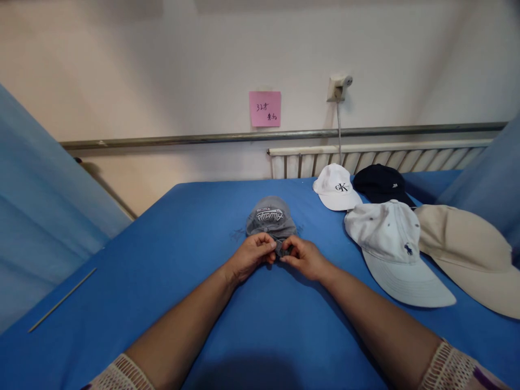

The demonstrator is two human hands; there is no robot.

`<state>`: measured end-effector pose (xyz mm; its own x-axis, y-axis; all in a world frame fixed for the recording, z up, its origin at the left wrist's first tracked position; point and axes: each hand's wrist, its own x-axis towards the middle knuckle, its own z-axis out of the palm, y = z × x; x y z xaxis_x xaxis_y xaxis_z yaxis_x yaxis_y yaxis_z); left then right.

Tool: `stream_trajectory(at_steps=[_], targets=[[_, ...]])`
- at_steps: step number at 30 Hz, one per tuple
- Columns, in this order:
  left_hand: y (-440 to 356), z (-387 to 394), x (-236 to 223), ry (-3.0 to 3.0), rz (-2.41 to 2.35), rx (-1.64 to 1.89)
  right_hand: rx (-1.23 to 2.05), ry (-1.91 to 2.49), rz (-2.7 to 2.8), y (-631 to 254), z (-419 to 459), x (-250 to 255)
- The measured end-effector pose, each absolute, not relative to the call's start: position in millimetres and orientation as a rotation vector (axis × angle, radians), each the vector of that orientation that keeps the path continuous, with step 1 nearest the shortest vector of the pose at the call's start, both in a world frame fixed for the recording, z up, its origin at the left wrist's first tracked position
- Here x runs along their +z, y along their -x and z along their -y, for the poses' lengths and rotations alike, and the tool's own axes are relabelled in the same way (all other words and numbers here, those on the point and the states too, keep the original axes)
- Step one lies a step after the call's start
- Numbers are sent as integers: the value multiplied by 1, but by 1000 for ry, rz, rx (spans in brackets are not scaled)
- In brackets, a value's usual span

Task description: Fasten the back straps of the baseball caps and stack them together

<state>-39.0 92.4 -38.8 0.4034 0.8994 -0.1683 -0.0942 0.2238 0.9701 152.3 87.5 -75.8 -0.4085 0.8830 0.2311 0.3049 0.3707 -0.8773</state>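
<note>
A grey baseball cap [270, 214] with white "Always" lettering lies on the blue-covered table [195, 233], its lettering upside down to me. At the cap's near edge, my left hand [254, 253] is closed with thumb and fingers pinched on the grey fabric or strap. Just to the right, my right hand [304, 255] has its fingers curled around the same near edge, thumb close to the index finger. The two hands are a small gap apart. Exactly which bit of strap each pinches is partly hidden by the fingers.
On the right lie a white cap [335, 184], a black cap [379, 181], a pale grey cap [390, 233] and a beige cap [467, 244]. A thin stick [63, 299] rests at the left. Blue curtains [44, 206] hang at both sides; a radiator [377, 157] stands behind.
</note>
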Motion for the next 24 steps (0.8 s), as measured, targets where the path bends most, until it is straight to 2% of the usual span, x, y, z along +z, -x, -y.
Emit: stream_trajectory(at_steps=[14,24], targets=[[35,-89,-36,-1260,-964,887,820,955,1860,-152,-89,-75],[35,-88,-32,-1386,-1030,859,829,978,1775,-152,-88,-74]])
